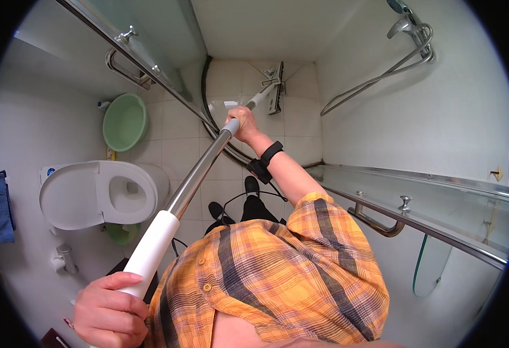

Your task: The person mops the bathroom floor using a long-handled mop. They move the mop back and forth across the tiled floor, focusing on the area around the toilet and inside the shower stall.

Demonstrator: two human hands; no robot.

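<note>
A long-handled floor scrubber with a metal pole [202, 174] runs slantwise across the view. My left hand [111, 311] grips its white handle sleeve [152, 248] low at the left. Farther up the pole, my right hand [243, 124] is closed around it just past a grey collar [232, 126]. A black strap with a small box sits on my right wrist. The scrubber's white head [275, 89] has a dark edge; whether that is bristle or rubber I cannot tell. It rests on the shower's tiled floor [300, 115], partly over a floor drain [283, 88].
A curved dark sill [204, 91] bounds the shower floor. Glass doors with metal rails [172, 93] stand on both sides. At left are a toilet [154, 191], its lid raised, and a green basin [126, 122]. A shower hose [376, 80] hangs at right. A black cable [237, 195] loops near my feet.
</note>
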